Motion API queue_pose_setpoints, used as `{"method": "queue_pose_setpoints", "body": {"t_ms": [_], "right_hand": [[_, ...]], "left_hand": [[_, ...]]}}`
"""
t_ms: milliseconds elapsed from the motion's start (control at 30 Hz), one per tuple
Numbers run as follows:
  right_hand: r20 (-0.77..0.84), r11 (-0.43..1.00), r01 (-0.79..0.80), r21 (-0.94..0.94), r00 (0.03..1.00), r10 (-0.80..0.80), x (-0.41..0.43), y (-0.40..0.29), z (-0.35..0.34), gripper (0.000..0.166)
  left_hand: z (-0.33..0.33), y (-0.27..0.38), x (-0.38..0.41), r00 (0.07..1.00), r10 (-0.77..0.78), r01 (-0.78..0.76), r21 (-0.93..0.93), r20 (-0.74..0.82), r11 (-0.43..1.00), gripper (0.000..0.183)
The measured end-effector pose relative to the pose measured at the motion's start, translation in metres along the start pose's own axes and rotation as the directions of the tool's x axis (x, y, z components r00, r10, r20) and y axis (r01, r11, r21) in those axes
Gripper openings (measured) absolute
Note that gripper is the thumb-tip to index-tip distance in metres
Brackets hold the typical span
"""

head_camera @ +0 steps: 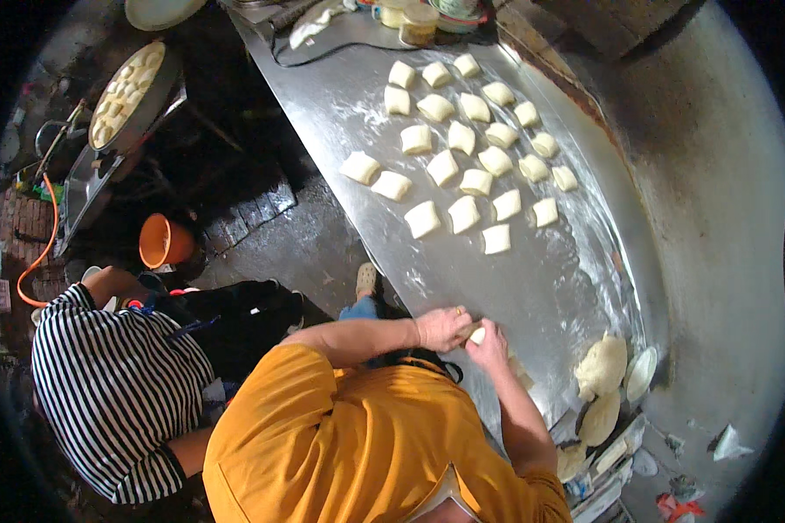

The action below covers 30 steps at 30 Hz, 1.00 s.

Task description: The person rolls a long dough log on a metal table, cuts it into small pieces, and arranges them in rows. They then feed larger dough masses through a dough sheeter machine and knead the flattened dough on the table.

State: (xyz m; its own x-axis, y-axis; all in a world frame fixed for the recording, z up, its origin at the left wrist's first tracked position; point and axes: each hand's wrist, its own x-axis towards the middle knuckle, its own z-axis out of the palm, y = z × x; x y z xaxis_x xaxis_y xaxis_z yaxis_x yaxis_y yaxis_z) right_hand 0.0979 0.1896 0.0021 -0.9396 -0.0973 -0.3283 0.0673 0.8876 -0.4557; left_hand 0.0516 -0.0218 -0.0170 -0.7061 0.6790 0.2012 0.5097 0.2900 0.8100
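Note:
My left hand (441, 329) and my right hand (489, 348) meet over the near edge of a floured stainless steel worktable (497, 287). Between their fingers is a small piece of pale dough (477, 336), mostly covered by the hands. Farther up the table lie several cut, pillow-shaped dough pieces (462, 214) in loose rows. A pale item (521, 374) shows partly beside my right forearm; I cannot tell what it is. Right of that arm rests a large lump of dough (603, 366).
A person in a striped shirt (124, 386) is close on my left. Beyond them are an orange bucket (165, 240) and a round pan (127, 95) holding dough pieces. Containers (418, 25) and a black cable (340, 49) lie at the table's far end. A white dish (641, 374) leans by the dough lump.

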Motion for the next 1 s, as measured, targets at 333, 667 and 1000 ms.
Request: {"method": "queue_pose_setpoints", "body": {"t_ms": [333, 667, 1000], "right_hand": [[0.079, 0.332, -0.135, 0.933, 0.981, 0.178, 0.189, -0.168, -0.038, 0.043], [0.106, 0.611, -0.145, 0.778, 0.989, 0.099, 0.343, -0.294, -0.028, 0.072], [-0.158, 0.918, -0.311, 0.246, 0.922, 0.355, 0.097, 0.023, -0.131, 0.039]], "left_hand": [[-0.223, -0.106, 0.010, 0.404, -0.705, 0.300, -0.644, -0.583, 0.704, 0.036], [-0.372, -0.235, -0.009, 0.089, -0.642, 0.863, -0.263, -0.762, 0.432, 0.054], [-0.128, -0.022, 0.037, 0.777, -0.525, 0.455, -0.266, -0.348, 0.850, 0.038]]}}
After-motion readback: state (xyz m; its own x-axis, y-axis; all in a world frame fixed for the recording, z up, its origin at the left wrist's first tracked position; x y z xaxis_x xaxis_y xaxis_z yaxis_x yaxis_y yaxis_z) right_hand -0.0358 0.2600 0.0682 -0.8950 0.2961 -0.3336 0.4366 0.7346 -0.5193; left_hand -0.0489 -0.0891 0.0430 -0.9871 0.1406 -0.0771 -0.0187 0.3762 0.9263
